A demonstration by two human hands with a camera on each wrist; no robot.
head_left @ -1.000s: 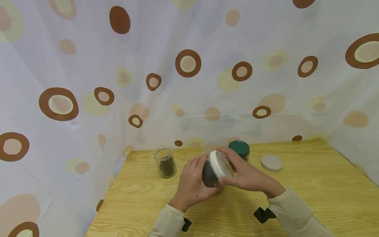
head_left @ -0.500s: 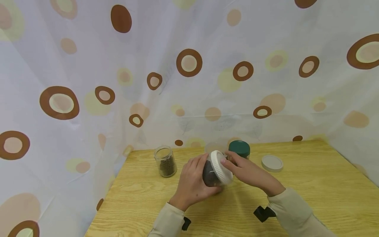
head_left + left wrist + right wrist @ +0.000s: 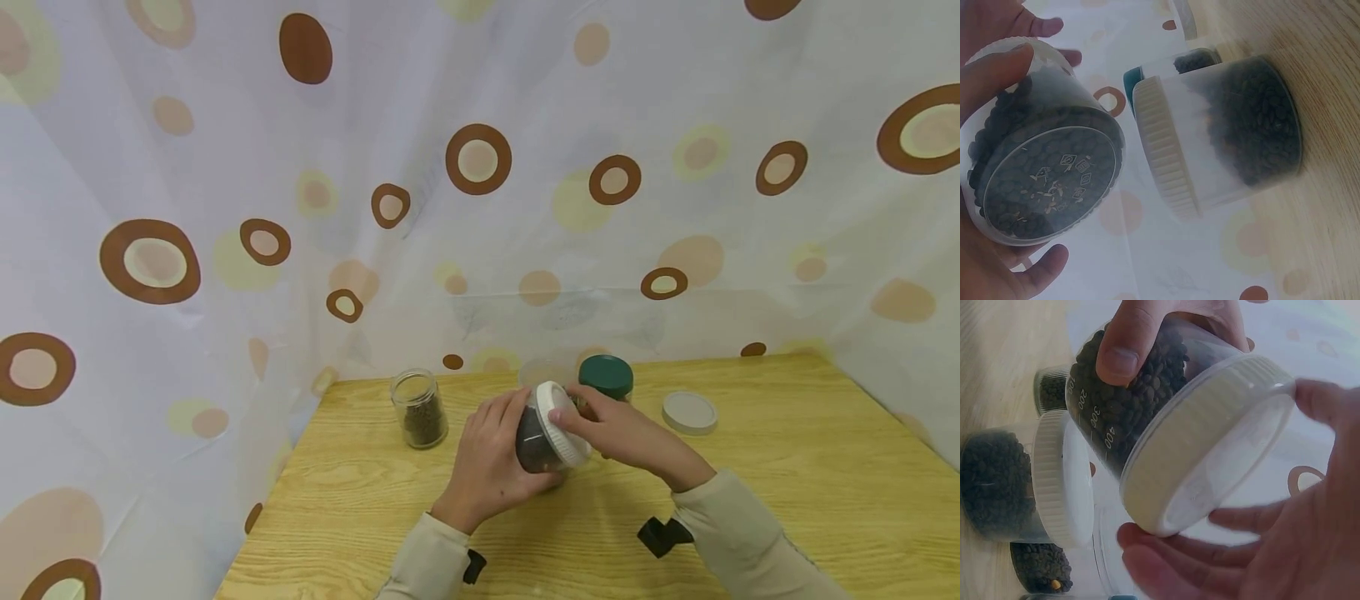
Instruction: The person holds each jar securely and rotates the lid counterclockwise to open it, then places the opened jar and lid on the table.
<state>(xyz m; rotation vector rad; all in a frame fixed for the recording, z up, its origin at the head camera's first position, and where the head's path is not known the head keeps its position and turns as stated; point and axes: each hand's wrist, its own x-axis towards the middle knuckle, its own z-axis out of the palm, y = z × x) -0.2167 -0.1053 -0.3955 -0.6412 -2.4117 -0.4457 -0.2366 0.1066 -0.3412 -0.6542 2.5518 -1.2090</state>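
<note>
My left hand [image 3: 487, 458] grips a clear plastic jar [image 3: 532, 446], holding it tilted above the table. Dark flat seeds [image 3: 1147, 400] fill part of it, and white measuring marks run up its side. A white ribbed lid [image 3: 1179, 444] sits on the jar's mouth, facing right. My right hand [image 3: 637, 437] holds that lid by its edge, thumb on one side and fingers on the opposite rim. Behind the held jar, a second white-lidded jar [image 3: 1222, 131] of dark seeds stands on the table, mostly hidden in the head view.
An open glass jar [image 3: 420, 412] with dark contents stands at the back left. At the back is a green-lidded jar [image 3: 606, 379], partly behind my right hand. A loose white lid [image 3: 689, 413] lies to its right. A patterned curtain [image 3: 480, 250] borders the wooden table [image 3: 337, 517].
My right thumb has moved from the lid's lower near edge up to its upper part, and the fingers have shifted round the rim. The left hand keeps its hold on the jar.
</note>
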